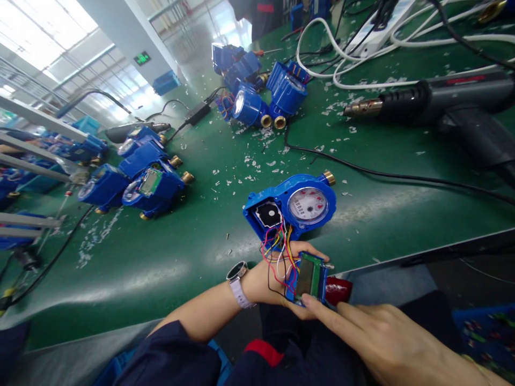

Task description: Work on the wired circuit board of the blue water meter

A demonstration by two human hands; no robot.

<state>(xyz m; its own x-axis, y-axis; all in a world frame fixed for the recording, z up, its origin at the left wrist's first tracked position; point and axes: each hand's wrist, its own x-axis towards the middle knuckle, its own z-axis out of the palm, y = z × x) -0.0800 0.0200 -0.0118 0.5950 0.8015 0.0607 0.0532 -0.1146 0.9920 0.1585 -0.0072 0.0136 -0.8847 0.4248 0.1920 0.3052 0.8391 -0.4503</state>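
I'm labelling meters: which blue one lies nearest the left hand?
The lone meter just beyond the left hand, its coloured wires running to the held board; other meters cluster farther off.

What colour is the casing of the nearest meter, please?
The casing is blue, clearest in the head view.

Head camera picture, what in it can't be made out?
All in the head view:
Display board: back hidden, turned toward the left hand holding it.
Nearest blue meter's dial: digits too small to read.
Heat gun: rear cut off by the right edge.
Co-worker: mostly cut off by the top edge.
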